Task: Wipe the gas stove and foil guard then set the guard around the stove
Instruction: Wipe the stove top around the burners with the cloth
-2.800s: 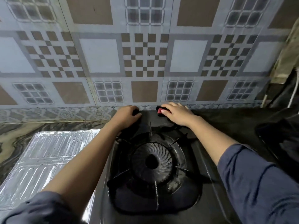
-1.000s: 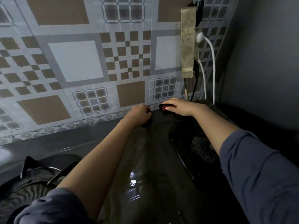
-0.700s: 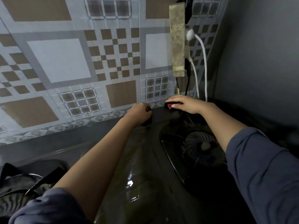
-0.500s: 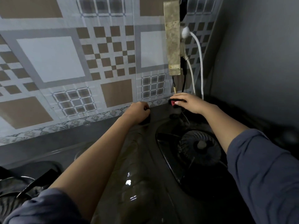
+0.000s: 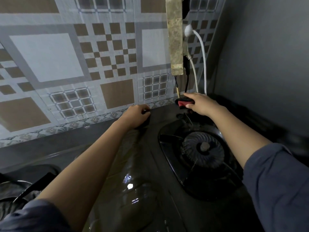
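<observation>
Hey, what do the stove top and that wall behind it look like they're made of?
Stove top: probably glossy black glass or enamelled metal, since it throws sharp light reflections. Wall: looks like glazed patterned tile or a tile-print sheet; a vertical seam and soft sheen show, so I can't tell which.

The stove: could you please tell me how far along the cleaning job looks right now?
Done: the stove top shines wet. In hand: the right hand presses a red cloth at the far edge near the tiled wall; the left hand grips that edge. Left: the foil guard, out of view, isn't around the stove.
</observation>
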The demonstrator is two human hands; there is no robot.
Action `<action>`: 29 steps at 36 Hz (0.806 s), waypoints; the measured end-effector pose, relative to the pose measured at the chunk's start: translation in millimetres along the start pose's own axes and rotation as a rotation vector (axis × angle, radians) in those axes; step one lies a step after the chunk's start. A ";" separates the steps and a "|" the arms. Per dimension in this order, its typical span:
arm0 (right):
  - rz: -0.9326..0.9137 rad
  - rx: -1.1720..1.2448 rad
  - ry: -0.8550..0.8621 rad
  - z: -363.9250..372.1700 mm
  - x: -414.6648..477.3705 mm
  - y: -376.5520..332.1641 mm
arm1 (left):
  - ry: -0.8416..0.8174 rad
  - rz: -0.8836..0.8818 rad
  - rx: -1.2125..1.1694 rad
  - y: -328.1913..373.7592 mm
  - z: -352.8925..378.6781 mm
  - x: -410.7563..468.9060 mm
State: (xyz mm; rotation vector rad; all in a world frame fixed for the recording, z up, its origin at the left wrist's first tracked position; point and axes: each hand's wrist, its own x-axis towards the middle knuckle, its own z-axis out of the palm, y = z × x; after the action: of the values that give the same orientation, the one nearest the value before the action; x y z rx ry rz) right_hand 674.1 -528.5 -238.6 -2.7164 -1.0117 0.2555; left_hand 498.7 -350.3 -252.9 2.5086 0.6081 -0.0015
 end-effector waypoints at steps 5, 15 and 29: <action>0.068 0.052 0.089 1.7 -3.9 10.9 | -0.016 -0.014 0.010 -9.0 -5.1 -6.5; -0.056 0.310 0.025 -0.6 -14.2 6.2 | -0.013 -0.085 0.001 -37.0 -19.9 -29.4; -0.332 0.219 -0.322 -0.3 -12.0 -79.5 | 0.030 -0.225 0.026 -79.5 -45.3 -70.9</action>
State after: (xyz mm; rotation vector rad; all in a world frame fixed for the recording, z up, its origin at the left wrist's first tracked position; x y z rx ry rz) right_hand 615.9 -478.1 -215.4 -2.3113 -1.4058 0.7116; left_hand 395.8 -297.6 -246.6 2.4552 0.9041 -0.0555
